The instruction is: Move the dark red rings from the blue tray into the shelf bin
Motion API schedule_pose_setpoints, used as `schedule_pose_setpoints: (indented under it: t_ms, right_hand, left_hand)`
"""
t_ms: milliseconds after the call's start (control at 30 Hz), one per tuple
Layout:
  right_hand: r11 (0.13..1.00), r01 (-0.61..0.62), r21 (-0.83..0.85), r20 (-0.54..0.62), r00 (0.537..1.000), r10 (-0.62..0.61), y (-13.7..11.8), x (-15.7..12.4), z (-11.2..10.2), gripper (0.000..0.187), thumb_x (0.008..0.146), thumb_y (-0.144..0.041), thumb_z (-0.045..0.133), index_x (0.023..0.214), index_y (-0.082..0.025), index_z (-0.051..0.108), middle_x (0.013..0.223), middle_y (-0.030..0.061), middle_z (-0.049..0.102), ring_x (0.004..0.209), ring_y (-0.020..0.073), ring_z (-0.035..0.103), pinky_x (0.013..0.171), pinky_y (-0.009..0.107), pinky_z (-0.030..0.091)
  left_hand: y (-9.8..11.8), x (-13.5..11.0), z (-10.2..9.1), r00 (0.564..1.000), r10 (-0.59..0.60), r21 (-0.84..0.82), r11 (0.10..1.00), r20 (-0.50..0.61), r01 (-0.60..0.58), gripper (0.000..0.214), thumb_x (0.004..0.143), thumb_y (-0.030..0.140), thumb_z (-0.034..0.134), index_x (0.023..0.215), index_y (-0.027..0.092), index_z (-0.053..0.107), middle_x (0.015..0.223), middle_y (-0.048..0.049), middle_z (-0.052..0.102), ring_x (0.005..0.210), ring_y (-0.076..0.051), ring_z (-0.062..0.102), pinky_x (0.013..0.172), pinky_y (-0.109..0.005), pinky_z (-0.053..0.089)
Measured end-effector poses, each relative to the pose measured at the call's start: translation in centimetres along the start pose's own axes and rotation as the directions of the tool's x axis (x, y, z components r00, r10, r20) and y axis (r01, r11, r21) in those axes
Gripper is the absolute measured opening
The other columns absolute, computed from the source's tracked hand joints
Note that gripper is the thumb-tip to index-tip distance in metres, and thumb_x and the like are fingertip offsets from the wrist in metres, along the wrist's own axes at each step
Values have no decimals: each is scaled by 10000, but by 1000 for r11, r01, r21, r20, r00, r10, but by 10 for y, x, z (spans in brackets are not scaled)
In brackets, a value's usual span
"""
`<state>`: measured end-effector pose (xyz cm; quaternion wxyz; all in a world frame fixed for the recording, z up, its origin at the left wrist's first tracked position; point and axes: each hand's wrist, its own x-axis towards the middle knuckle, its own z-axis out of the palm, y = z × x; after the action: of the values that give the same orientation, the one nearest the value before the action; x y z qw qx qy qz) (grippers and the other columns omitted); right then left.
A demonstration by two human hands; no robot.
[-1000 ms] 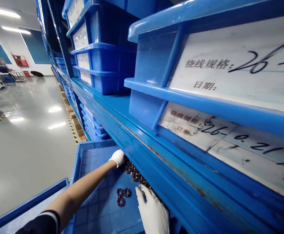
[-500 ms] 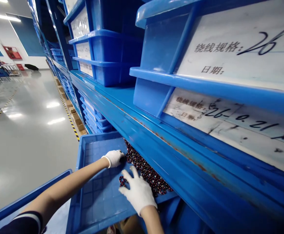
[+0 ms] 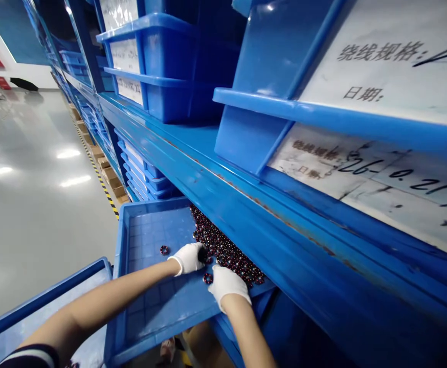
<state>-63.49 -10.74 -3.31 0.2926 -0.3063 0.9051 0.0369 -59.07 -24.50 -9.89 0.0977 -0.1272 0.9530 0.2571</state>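
A dense heap of small dark ring coils (image 3: 227,250) with reddish and pale marks lies along the right side of a shallow blue tray (image 3: 150,306). My left hand (image 3: 188,258), in a white glove, has curled fingers at the heap's left edge; whatever is in them is hidden. My right hand (image 3: 229,283), gloved too, presses its closed fingers against the heap's near side, and their tips do not show. One loose ring coil (image 3: 208,278) lies by the right thumb. Another single coil (image 3: 164,250) sits apart on the tray floor, left of my left hand.
A blue shelf beam (image 3: 246,204) with rusty patches runs just over the tray's right side. Labelled blue bins (image 3: 170,71) stand on the shelf. A second blue tray (image 3: 54,301) is at lower left. Stacked trays (image 3: 142,174) and cardboard boxes (image 3: 106,171) line the aisle.
My right hand has closed its spread fingers and moved against the heap. My left hand has come nearer to it. A single coil now shows on the tray floor at left.
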Motion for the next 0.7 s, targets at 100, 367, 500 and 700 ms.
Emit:
schedule_pose_setpoints:
  t_ms: [100,367,500,700]
  right_hand:
    - [955,84,286,-89,994,-61,31,-12,-8,384,830,-267,512,1203,-183,547,1158,72,595,1056,193,569,893,283,451]
    - [970,214,113,-79,976,-206,54,-21,-4,292,878,-243,409,970,-186,680,1039,35,630,996,179,555,939,285,368]
    - [971,239,-21,-56,969,-240,44,-16,0,344,893,-241,355,952,-176,687,1030,78,615,1020,198,539,957,302,343]
    - [971,228,-74,-69,970,-233,47,-7,7,381,842,-227,390,1139,-238,630,1201,111,527,1148,247,459,979,354,337]
  left_hand:
    - [-1,-7,5,998,52,-51,997,-18,-53,384,790,164,459,1173,144,468,1082,-96,625,969,-184,609,825,-253,480]
    - [5,-26,15,912,407,294,866,56,-405,443,712,507,604,1032,201,583,966,-81,584,872,-279,551,721,-424,479]
    - [16,-21,26,942,333,380,875,-24,-300,408,760,526,537,980,187,588,901,-84,575,825,-280,537,659,-424,468]
    - [18,-15,33,968,224,385,908,-117,-164,234,815,320,484,901,126,582,843,-115,581,803,-288,542,653,-428,440]
